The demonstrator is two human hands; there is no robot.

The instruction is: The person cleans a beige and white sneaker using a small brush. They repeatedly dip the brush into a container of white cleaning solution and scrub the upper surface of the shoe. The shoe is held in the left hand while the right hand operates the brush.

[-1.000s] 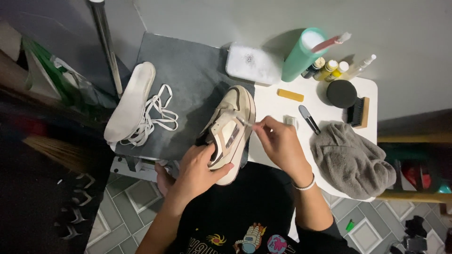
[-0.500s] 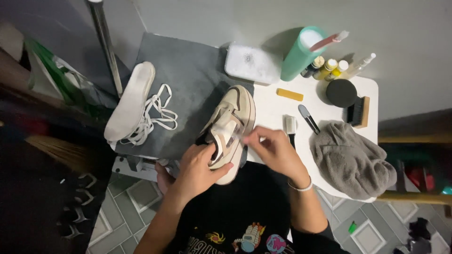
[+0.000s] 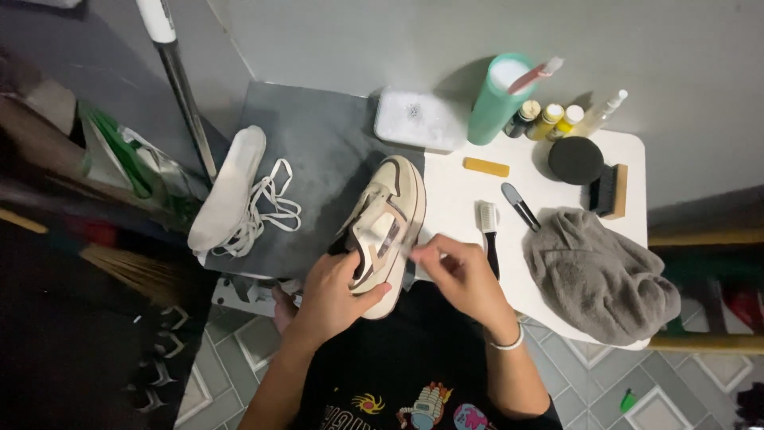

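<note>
Head view, left to right. At the left edge of the grey mat [image 3: 318, 135] lies a white insole [image 3: 227, 191], with loose white laces [image 3: 267, 209] coiled just beside it; both are out of the shoe and set aside, which leaves the upper open for handling. The cream shoe [image 3: 390, 219] sits at the mat's right edge, toe pointing away, heel toward the person. The left hand [image 3: 334, 295] is closed around the heel end, apparently to steady the shoe. The right hand [image 3: 461, 275], just beside the shoe's right flank, has its fingertips pinched together on something small and pale; what it is cannot be made out.

On the white table [image 3: 454, 199], a white-headed brush [image 3: 487, 231] lies near the right hand, with a dark-handled tool [image 3: 520, 205] beside it and a yellow bar [image 3: 486, 166] beyond. A white foamy tray [image 3: 419, 118] rests at the far edge, bridging mat and table. A green cup [image 3: 497, 99] holding a toothbrush stands at the far edge, followed by small bottles [image 3: 547, 121], a black round tin [image 3: 575, 159] and a wooden brush [image 3: 609, 191]. A grey cloth [image 3: 601, 275] is heaped at the near right corner, within reach.
</note>
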